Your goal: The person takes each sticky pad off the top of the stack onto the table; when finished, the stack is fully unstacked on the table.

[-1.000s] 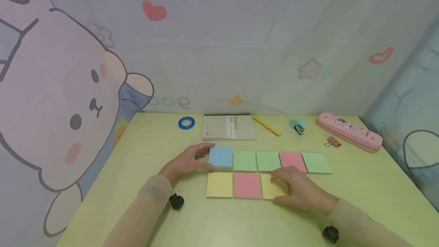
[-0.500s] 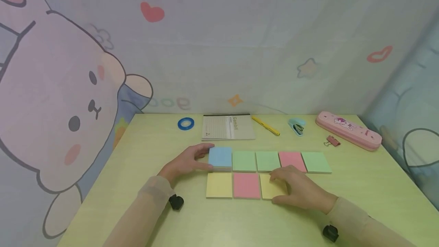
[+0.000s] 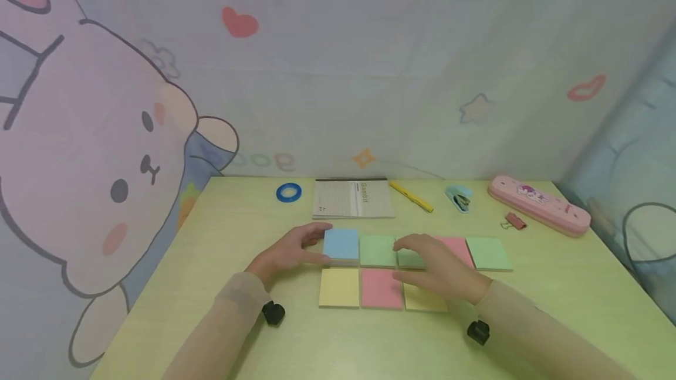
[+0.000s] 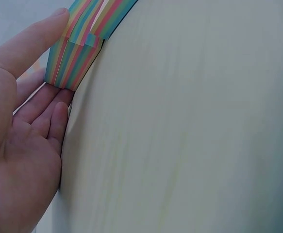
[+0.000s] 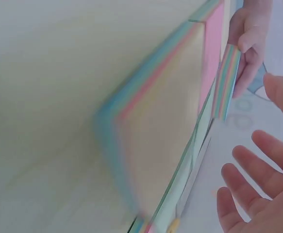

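In the head view my left hand (image 3: 287, 250) holds the blue sticky note stack (image 3: 340, 244) by its left side, thumb at the near edge and fingers at the far one. Striped paper edges of the stack (image 4: 75, 53) show in the left wrist view. My right hand (image 3: 440, 268) hovers, fingers spread and holding nothing, over the right yellow sticky note pad (image 3: 425, 302) and partly hides a green pad (image 3: 409, 258). Beside that yellow pad lie a pink pad (image 3: 380, 289) and another yellow pad (image 3: 339, 288). The back row also has a green pad (image 3: 377, 251) next to the blue stack.
Farther right in the row are a pink pad (image 3: 456, 246) and a green pad (image 3: 489, 253). Behind them lie blue tape (image 3: 280, 188), a notepad (image 3: 352, 198), a yellow pen (image 3: 412, 196), a stapler (image 3: 459, 198), a binder clip (image 3: 514, 220) and a pink pencil case (image 3: 538, 204).
My right hand has let go of the right yellow pad, risen and moved left and away from me. My left hand stays at the blue stack.
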A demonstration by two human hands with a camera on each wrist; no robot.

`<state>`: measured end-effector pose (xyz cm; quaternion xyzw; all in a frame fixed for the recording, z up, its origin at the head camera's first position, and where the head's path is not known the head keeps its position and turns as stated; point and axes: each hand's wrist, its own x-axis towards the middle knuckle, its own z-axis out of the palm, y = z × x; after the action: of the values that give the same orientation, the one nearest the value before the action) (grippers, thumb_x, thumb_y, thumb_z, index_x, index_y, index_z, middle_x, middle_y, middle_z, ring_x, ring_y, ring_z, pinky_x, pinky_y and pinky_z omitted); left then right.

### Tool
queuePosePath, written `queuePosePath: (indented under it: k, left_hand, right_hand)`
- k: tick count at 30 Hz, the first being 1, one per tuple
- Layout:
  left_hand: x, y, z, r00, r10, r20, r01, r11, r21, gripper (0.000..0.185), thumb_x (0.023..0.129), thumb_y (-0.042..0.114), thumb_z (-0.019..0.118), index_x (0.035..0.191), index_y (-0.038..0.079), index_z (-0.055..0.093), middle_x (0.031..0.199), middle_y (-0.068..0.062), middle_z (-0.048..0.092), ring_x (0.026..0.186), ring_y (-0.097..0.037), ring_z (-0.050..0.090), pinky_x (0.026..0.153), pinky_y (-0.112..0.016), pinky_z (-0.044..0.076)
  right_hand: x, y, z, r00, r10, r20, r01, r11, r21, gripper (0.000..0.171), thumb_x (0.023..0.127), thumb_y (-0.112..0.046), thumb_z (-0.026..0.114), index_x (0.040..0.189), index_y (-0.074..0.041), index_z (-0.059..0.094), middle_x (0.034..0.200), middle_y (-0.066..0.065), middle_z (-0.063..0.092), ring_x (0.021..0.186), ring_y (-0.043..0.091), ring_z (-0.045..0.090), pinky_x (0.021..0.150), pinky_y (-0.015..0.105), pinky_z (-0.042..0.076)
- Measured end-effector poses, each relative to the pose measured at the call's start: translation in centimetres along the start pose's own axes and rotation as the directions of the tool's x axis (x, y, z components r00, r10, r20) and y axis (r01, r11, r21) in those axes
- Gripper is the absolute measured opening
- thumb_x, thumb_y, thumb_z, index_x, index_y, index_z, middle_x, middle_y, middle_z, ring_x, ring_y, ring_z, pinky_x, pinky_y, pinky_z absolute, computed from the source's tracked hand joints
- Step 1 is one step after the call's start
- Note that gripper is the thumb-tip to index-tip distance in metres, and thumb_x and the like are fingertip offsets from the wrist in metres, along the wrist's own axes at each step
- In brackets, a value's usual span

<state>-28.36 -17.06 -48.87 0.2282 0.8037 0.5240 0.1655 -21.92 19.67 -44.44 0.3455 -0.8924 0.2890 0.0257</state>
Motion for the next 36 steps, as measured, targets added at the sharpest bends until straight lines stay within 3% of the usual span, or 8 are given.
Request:
queuePosePath:
  k: [6,10,14,21,29,36]
  left_hand:
    - [-0.1,-0.2,0.1,1.0,0.005,0.004,-0.005,1.0,-0.022,0.085,0.088,0.021,0.088,0.159,0.008,0.044,0.159,-0.009,0.05,0.146,-0.034,0.048,0.124,-0.051,0.034]
    - [-0.1,-0.4,0.0,1.0,0.007,0.003,-0.007,1.0,-0.02,0.085,0.088,0.026,0.088,0.159,0.012,0.044,0.159,-0.004,0.05,0.146,-0.031,0.048,0.124,-0.051,0.035]
    - [-0.1,-0.2,0.0,1.0,0.023,0.011,-0.023,1.0,-0.003,0.083,0.089,0.026,0.087,0.159,0.014,0.045,0.16,-0.003,0.049,0.147,-0.029,0.048,0.125,-0.049,0.035]
    - [0.0,-0.1,-0.2,0.999,0.044,0.025,-0.044,0.999,-0.006,0.083,0.089,0.018,0.086,0.16,0.011,0.042,0.162,-0.007,0.047,0.148,-0.032,0.046,0.125,-0.049,0.034]
    - [0.4,0.1,-0.2,0.996,0.074,0.044,-0.074,0.997,-0.008,0.088,0.088,0.013,0.087,0.161,0.005,0.039,0.164,-0.015,0.043,0.151,-0.036,0.04,0.126,-0.051,0.031]
    - [-0.1,0.1,0.0,0.999,0.024,0.022,-0.025,0.999,0.021,0.087,0.086,0.016,0.088,0.16,0.008,0.043,0.163,-0.009,0.045,0.151,-0.035,0.041,0.126,-0.049,0.032]
  right_hand:
    - [4.5,-1.0,2.2,0.998,0.006,0.056,-0.008,0.999,0.049,0.054,0.094,-0.032,0.081,0.135,-0.002,0.063,0.135,0.01,0.066,0.128,0.032,0.061,0.11,0.053,0.049]
    - [7.3,-1.8,3.6,0.997,-0.054,0.052,0.053,0.998,0.016,0.057,0.093,-0.029,0.082,0.137,0.0,0.06,0.139,0.013,0.064,0.134,0.032,0.056,0.115,0.052,0.045]
    - [9.5,-2.7,4.3,0.995,-0.061,0.079,0.061,0.998,0.002,0.066,0.092,-0.033,0.083,0.142,0.0,0.056,0.144,0.015,0.06,0.136,0.033,0.054,0.115,0.051,0.045]
    - [11.5,-3.2,5.4,0.991,-0.024,0.13,0.018,0.999,0.04,0.071,0.087,-0.037,0.087,0.14,-0.001,0.058,0.136,0.011,0.063,0.117,0.025,0.058,0.098,0.042,0.051]
    - [10.6,-2.2,5.0,0.997,0.021,0.081,-0.017,0.999,-0.047,0.071,0.084,-0.046,0.089,0.136,-0.006,0.061,0.131,0.006,0.066,0.114,0.022,0.059,0.097,0.041,0.054]
    - [6.1,-1.4,2.0,0.994,0.096,0.045,-0.096,0.995,-0.009,0.077,0.081,-0.042,0.091,0.143,-0.007,0.059,0.142,0.009,0.063,0.127,0.028,0.059,0.104,0.049,0.054]
